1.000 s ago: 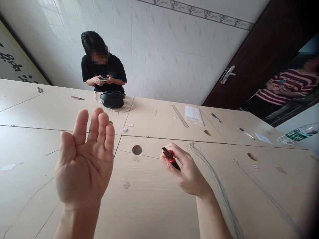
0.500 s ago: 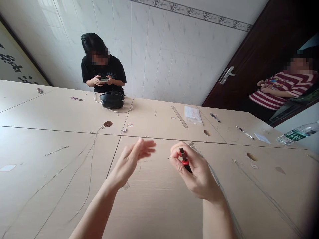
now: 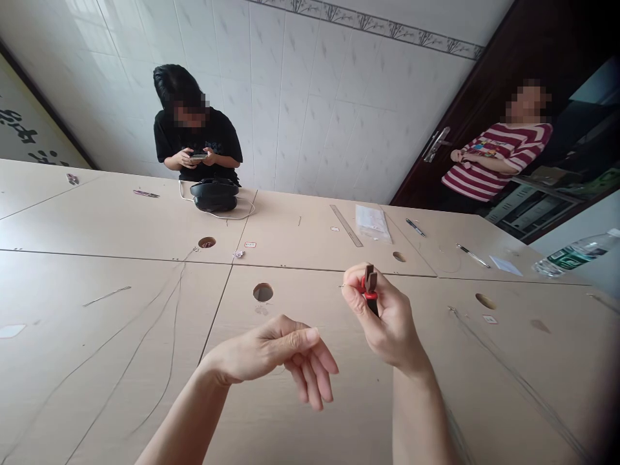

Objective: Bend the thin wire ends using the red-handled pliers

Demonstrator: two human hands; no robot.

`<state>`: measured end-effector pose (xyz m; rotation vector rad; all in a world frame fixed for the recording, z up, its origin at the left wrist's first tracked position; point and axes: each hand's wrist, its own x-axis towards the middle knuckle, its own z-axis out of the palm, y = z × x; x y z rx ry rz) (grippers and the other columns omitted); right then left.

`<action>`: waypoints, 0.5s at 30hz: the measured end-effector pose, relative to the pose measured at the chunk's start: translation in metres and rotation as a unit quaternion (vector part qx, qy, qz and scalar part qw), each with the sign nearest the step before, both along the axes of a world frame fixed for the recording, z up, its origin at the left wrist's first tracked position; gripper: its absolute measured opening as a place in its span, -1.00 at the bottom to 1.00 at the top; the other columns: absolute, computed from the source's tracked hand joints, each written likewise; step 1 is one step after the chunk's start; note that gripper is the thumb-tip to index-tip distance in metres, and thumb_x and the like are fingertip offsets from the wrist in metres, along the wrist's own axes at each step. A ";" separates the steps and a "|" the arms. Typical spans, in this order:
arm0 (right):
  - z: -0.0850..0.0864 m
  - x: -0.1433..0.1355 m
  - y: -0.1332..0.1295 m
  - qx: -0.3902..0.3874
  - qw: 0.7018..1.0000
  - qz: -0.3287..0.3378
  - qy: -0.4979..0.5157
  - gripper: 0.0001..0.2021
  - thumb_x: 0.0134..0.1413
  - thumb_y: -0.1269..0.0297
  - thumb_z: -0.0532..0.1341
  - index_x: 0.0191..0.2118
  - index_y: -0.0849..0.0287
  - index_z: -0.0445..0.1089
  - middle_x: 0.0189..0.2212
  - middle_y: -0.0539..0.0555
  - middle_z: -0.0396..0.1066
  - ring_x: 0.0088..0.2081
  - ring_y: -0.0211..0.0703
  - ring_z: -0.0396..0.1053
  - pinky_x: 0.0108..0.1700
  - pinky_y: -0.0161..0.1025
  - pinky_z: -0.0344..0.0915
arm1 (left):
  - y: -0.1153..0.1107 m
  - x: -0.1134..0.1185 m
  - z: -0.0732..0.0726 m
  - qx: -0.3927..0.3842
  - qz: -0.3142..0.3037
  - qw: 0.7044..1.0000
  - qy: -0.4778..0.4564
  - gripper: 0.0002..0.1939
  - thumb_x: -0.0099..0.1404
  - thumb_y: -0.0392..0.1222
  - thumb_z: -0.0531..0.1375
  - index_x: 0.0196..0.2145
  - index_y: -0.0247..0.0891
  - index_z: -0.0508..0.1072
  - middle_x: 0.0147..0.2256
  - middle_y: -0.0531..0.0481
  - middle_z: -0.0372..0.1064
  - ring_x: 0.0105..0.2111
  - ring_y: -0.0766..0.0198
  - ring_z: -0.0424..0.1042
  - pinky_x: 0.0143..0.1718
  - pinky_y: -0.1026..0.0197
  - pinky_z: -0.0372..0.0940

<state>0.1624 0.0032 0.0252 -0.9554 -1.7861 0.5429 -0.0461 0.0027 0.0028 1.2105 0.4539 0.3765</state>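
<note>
Red-and-black pliers [image 3: 371, 294] stand in my right hand [image 3: 382, 316], their metal jaws pointing up. Thumb and index finger of that hand are pinched together, and a tiny bit of thin wire [image 3: 341, 286] pokes out to the left of the fingertips. Lower and further left, my left hand [image 3: 285, 355] hangs over the table with its fingers apart and bent downward, holding nothing visible. Behind the right forearm, thin wires [image 3: 458, 429] run along the tabletop.
Long thin wires [image 3: 128, 365] lie at left, others [image 3: 518, 381] at right. Beyond are a ruler [image 3: 346, 226], plastic bag [image 3: 372, 223], pens [image 3: 472, 255], bottle [image 3: 576, 254], black case [image 3: 214, 195] and table hole [image 3: 263, 292]. One person [image 3: 198, 139] holds a phone; another [image 3: 498, 155] stands by the door.
My left hand has dropped lower and turned its fingers downward, uncovering the table hole. My right hand has moved slightly up and right with the pliers. The striped-shirt person appears further left.
</note>
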 end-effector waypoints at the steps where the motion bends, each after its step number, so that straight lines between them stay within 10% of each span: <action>1: 0.000 0.000 0.000 0.003 1.000 0.000 0.002 -0.83 0.33 0.36 0.09 -0.35 0.11 0.19 -0.41 -0.05 0.18 -0.43 -0.29 0.13 -0.36 -0.28 0.10 | -0.001 0.003 -0.002 -0.025 -0.022 0.999 -0.007 -0.47 0.44 0.13 0.01 -0.22 -0.39 0.56 -0.35 -0.25 0.57 -0.45 0.21 0.57 -0.42 0.26 0.42; 10: -0.007 -0.006 0.008 -0.018 1.000 0.005 0.006 -0.82 0.33 0.34 0.08 -0.37 0.11 0.16 -0.42 -0.05 0.14 -0.44 -0.29 0.11 -0.36 -0.27 0.11 | -0.015 0.019 0.003 -0.057 -0.201 0.977 -0.033 -0.38 0.23 0.35 0.14 -0.47 -0.32 0.58 -0.58 -0.12 0.48 -0.64 0.17 0.46 -0.67 0.20 0.32; 15: -0.012 -0.016 0.009 -0.055 0.998 0.029 0.004 -0.83 0.31 0.36 0.07 -0.36 0.10 0.15 -0.43 -0.05 0.12 -0.45 -0.28 0.10 -0.38 -0.29 0.11 | -0.035 -0.007 0.004 -0.032 0.092 0.991 -0.096 -0.36 0.08 0.46 0.17 -0.75 -0.16 0.39 -0.79 -0.05 0.25 -0.79 0.24 0.26 -0.77 0.19 0.24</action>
